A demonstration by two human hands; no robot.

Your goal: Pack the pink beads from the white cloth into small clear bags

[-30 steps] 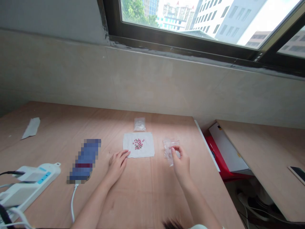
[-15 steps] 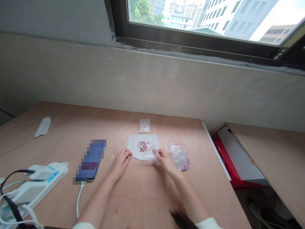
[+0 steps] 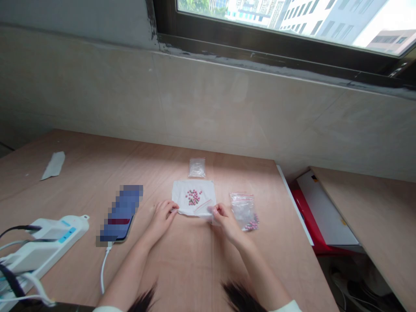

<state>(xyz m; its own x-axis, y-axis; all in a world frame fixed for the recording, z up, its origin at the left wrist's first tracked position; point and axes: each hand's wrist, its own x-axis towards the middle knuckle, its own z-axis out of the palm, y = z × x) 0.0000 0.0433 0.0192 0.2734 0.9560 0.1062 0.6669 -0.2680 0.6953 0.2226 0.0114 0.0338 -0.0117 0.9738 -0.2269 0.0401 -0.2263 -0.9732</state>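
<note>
A white sheet (image 3: 182, 187), like a tissue or cloth, lies on the table with several small pink and dark beads (image 3: 194, 197) gathered near its middle. My left hand (image 3: 165, 213) has its fingertips closed on the sheet's near left corner. At the near right corner, my right hand (image 3: 225, 216) pinches a small clear zip bag (image 3: 204, 205) with a red line, which lies partly over the sheet. Part of that bag is hidden by my fingers, and whether they also grip the sheet is unclear.
Right of my right hand lie clear zip bags (image 3: 242, 206) with pink beads in one corner. Another clear bag (image 3: 197, 167) lies behind the sheet. On the left are a charging phone (image 3: 121, 214), a power strip (image 3: 61, 242) with cables and a paper scrap (image 3: 54, 165).
The view has tilted down slightly. My left fingers have closed more on the sheet's corner, and its near edge looks straighter. My right hand keeps its pinch on the small bag.
</note>
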